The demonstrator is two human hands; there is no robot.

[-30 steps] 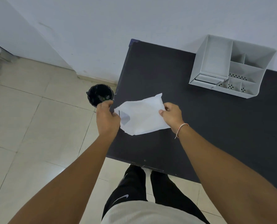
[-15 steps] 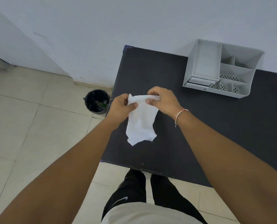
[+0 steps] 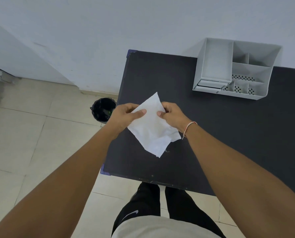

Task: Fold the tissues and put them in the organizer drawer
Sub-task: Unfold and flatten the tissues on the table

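A white tissue [image 3: 151,129] hangs in the air above the left part of the black table [image 3: 212,134], held between both hands. My left hand [image 3: 126,115] pinches its left edge with thumb on top. My right hand [image 3: 172,115] grips the right edge; a thin bracelet circles that wrist. The tissue is spread as a rough diamond, one corner up and one corner down, the lower right part crumpled. The grey organizer [image 3: 236,71] stands at the table's back right against the wall, its small drawer [image 3: 212,84] at the front left looking shut.
A black waste bin [image 3: 102,109] stands on the tiled floor just left of the table. The white wall runs behind the table. The table's near edge is close to my legs.
The tissue went from spread wide to hanging narrow from both hands held together, and now it is spread again as a diamond. Both hands stayed over the table's left part.
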